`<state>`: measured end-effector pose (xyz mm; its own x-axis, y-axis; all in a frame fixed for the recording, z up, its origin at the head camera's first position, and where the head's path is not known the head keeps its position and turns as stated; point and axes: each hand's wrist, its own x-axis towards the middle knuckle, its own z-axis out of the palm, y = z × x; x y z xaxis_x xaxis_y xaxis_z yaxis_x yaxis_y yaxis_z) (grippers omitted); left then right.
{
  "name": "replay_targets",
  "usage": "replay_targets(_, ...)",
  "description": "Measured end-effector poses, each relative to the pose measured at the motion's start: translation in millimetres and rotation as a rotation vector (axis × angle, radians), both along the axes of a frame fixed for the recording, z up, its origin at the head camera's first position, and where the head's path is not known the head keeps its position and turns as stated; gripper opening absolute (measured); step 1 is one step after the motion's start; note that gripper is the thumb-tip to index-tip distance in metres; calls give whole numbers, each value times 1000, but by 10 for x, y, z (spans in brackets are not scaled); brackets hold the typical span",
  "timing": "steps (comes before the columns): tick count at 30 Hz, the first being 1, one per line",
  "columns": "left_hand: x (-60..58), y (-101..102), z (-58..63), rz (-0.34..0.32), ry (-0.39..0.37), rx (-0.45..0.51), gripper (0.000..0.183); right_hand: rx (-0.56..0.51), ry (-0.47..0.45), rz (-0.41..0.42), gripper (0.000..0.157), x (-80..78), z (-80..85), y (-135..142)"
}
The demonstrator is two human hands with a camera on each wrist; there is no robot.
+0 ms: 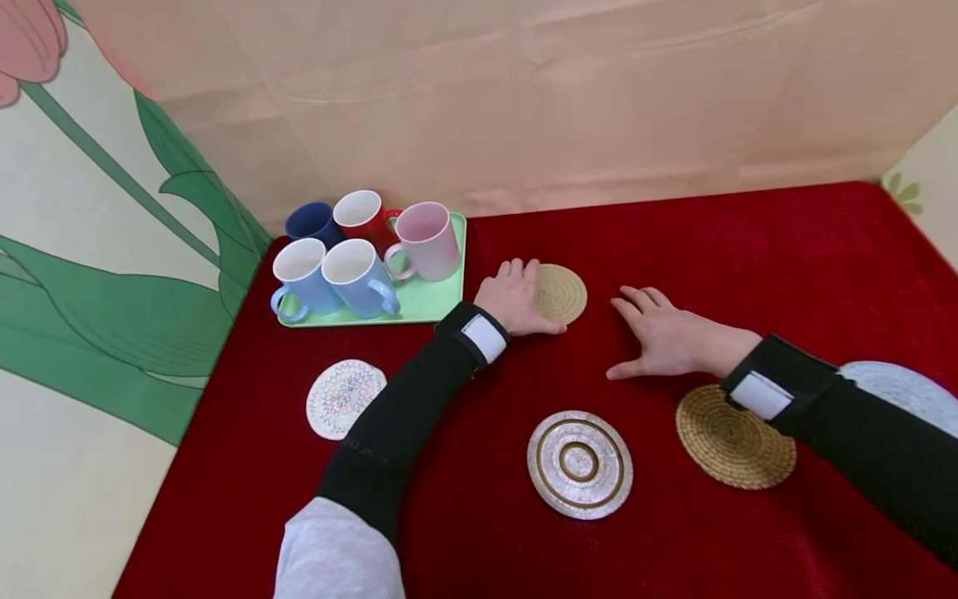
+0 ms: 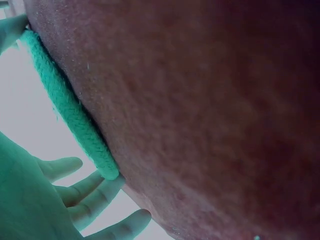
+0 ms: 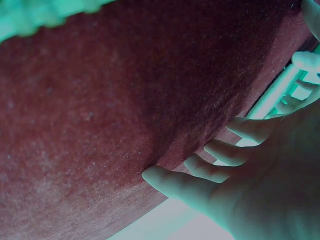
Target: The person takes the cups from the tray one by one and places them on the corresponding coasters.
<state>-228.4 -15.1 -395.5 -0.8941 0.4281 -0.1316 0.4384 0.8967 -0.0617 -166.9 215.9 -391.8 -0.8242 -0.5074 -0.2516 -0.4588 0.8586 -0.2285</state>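
A round beige woven coaster [image 1: 563,294] lies flat on the red cloth. My left hand [image 1: 512,299] is at its left side, fingers near the far edge and thumb by the near edge. In the left wrist view the coaster [image 2: 70,107] shows edge-on between thumb and fingers, and a fingertip touches one end; the fingers are splayed and fairly straight. To the right of the coaster, my right hand [image 1: 666,334] hovers low over the cloth with spread fingers and holds nothing. A brown woven round mat [image 1: 729,445] lies just below the right wrist.
A pale green tray [image 1: 430,308] at the back left bears several mugs, among them a pink mug [image 1: 434,245] and a red mug [image 1: 367,216]. A white patterned coaster [image 1: 340,399], a silvery ringed disc [image 1: 580,466] and a pale round mat [image 1: 906,391] lie around my arms.
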Motion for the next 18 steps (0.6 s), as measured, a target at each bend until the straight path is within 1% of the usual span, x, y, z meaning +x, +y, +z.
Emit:
replay_targets(7, -6, 45, 7, 57, 8, 8, 106, 4, 0, 1, 115, 1, 1, 10)
replay_targets(15, -77, 48, 56, 95, -53, 28, 101, 1, 4, 12, 115, 20, 4, 11)
replay_targets(18, -119, 37, 58, 109, -58, 28, 100, -4, 5, 11, 114, 20, -1, 15)
